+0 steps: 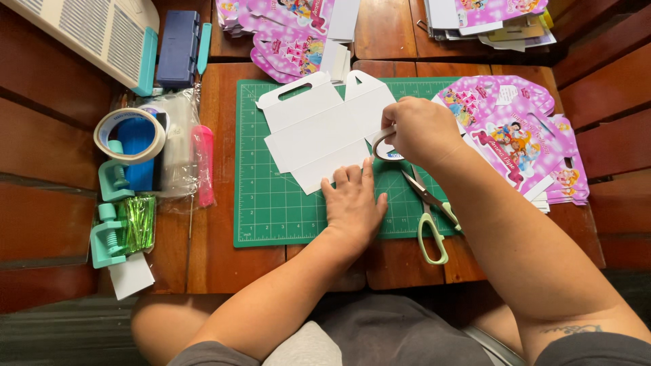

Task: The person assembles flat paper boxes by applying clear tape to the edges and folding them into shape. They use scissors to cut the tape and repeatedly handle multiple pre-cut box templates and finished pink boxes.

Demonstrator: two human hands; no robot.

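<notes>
Green mat (271,203) — left hand (352,203) pins white card (319,129).

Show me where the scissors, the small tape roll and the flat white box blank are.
scissors (428,215): head view, on the pivot area above the green handles.
small tape roll (381,144): head view, on its rim at the right hand.
flat white box blank (319,129): head view, on its middle panel.

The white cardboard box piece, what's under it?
The white cardboard lies flat on a green cutting mat. The left hand presses its edge. Whatever lies beneath its middle is covered.
</notes>
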